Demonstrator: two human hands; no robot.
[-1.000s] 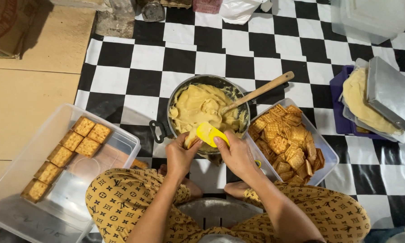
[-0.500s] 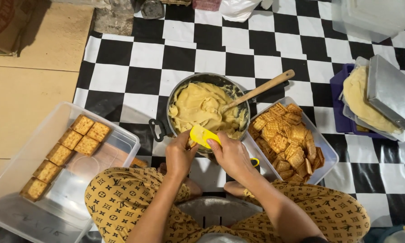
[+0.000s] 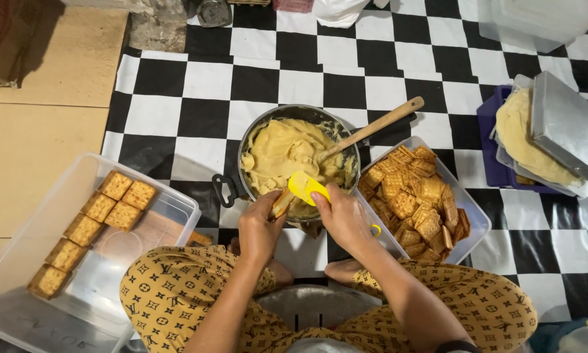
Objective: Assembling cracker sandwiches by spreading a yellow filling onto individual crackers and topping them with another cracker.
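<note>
The spatula (image 3: 305, 187) has barely shifted over the half second, its yellow blade tipping a little lower onto the cracker (image 3: 282, 202). The right hand (image 3: 345, 219) grips its handle, fingers closed around it. The left hand (image 3: 260, 229) pinches the cracker at the pot's (image 3: 241, 189) near rim, its length pointing up toward the cream (image 3: 284, 150). The left hand is nearer.

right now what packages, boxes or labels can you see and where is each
Cardboard box: top left corner on the tan floor, brown with red print.
White plastic bag: top centre edge, bunched.
Clear lidded tub: top right, rectangular, milky.
No screens or signs in view.
</note>
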